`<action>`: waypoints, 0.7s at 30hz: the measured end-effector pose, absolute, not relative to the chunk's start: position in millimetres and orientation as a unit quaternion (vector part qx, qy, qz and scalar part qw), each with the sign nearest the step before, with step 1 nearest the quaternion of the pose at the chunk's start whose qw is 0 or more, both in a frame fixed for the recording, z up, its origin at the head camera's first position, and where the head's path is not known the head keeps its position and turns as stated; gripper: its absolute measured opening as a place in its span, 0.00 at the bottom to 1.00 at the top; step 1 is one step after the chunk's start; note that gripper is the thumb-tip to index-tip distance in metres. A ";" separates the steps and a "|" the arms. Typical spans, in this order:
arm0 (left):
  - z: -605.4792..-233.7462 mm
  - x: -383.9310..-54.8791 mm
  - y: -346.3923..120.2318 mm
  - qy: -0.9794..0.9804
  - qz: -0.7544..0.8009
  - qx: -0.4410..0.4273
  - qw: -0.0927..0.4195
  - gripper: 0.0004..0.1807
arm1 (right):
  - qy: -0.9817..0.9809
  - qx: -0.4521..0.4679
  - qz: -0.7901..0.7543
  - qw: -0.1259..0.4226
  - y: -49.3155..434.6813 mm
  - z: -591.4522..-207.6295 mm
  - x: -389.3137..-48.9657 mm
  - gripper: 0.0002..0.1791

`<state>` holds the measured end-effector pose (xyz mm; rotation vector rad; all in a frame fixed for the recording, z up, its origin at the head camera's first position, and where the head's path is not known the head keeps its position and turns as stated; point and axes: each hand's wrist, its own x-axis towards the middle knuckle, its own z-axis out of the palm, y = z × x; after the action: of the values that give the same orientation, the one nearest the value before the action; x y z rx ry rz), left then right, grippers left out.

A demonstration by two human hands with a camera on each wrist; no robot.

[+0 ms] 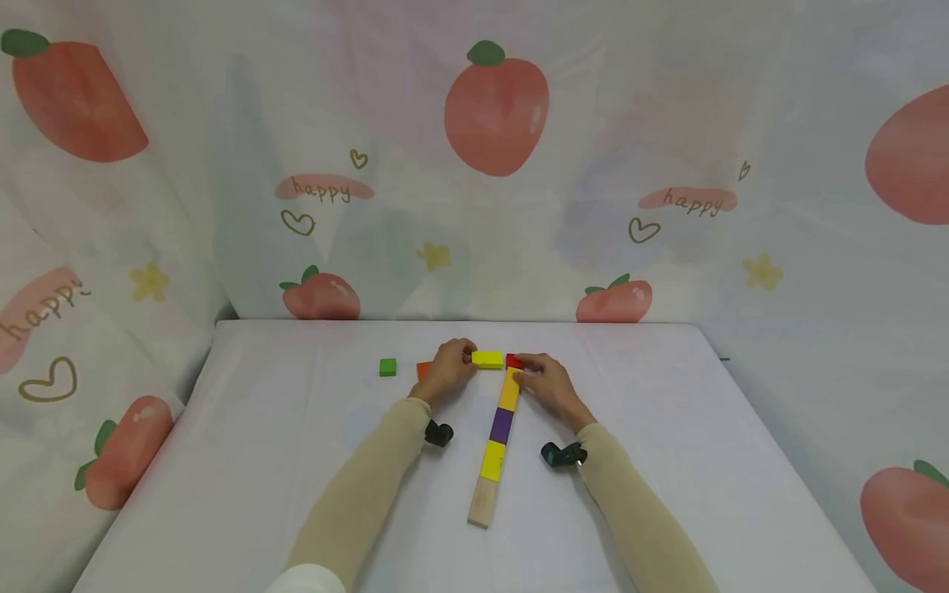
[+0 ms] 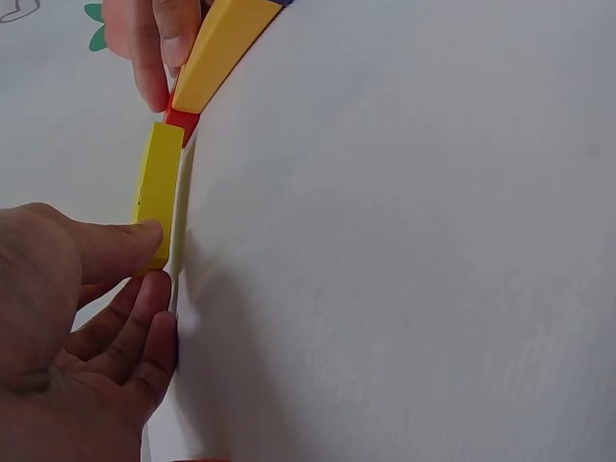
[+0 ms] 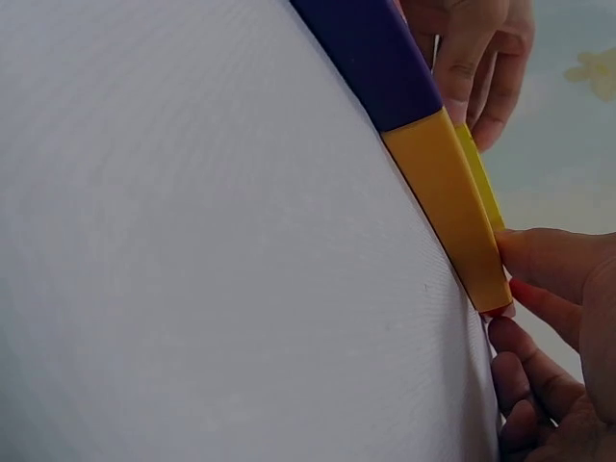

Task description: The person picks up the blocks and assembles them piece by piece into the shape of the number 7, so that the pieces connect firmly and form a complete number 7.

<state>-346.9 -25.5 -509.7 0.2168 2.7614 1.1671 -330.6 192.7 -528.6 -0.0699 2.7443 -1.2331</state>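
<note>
My left hand [image 1: 450,366] pinches a bright yellow block [image 2: 159,183] between thumb and fingers, at its left end. The block lies crosswise, its right end close to a small red block [image 1: 514,361]. At that red block is my right hand [image 1: 552,385], fingers curled round its far side, the thumb [image 3: 525,252] against the side of an orange-yellow block [image 3: 448,197]. From there a row runs toward me: a purple block [image 1: 501,426], another yellow block [image 1: 493,460] and a plain wooden block [image 1: 483,503], end to end.
Left of my left hand lies an orange block [image 1: 423,371], partly hidden by it. Farther left sits a green block [image 1: 388,367]. A white cloth covers the table [image 1: 245,461]; a printed curtain [image 1: 400,107] hangs behind its far edge.
</note>
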 end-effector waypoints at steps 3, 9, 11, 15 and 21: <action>-511.0 -347.2 -23.0 0.917 0.387 0.071 0.069 0.19 | 0.910 -0.024 -0.409 0.066 192.6 -528.7 -330.2 0.26; -514.4 -348.4 -19.7 0.919 0.381 0.079 0.058 0.18 | 0.909 -0.023 -0.410 0.070 192.7 -528.5 -330.1 0.26; -515.1 -348.7 -18.9 0.921 0.378 0.080 0.056 0.18 | 0.909 -0.022 -0.411 0.070 192.9 -528.1 -330.1 0.26; -514.8 -348.6 -17.4 0.923 0.373 0.079 0.055 0.18 | 0.909 -0.019 -0.411 0.068 192.6 -527.9 -330.9 0.26; -517.8 -348.5 -15.5 0.923 0.374 0.071 0.056 0.18 | 0.911 -0.019 -0.408 0.065 192.4 -529.8 -331.5 0.26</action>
<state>-348.5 -15.5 -517.8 0.2166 2.8007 1.1362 -331.5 192.4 -529.8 -0.0578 2.7471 -1.2303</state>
